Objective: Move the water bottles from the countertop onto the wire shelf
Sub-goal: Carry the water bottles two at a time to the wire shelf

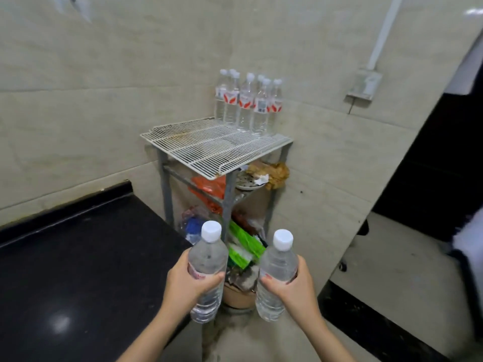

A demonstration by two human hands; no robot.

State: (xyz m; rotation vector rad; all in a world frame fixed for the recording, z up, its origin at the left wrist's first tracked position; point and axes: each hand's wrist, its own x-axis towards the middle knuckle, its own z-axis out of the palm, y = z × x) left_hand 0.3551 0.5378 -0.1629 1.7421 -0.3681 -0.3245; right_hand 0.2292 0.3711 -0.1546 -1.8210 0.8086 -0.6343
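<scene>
Clear bottles, one gripped in the left hand [188, 279] and one in the right hand [292, 282], should be stood upright on the wire shelf [209, 150], just in front of the bottle cluster [248, 103].

Bare left hand [187, 282], bare right hand [296, 284], bare forearms [154, 335]

Two clear, water-filled bottles with white caps, held near upright in the air short of the wire shelf [203, 150]: left bottle [209, 254] gripped at its label by left hand [185, 280], right bottle [278, 259] by right hand [295, 286]. Further cluster of bottles [245, 105], red-and-white labels, standing close together at white shelf's far right corner.
</scene>
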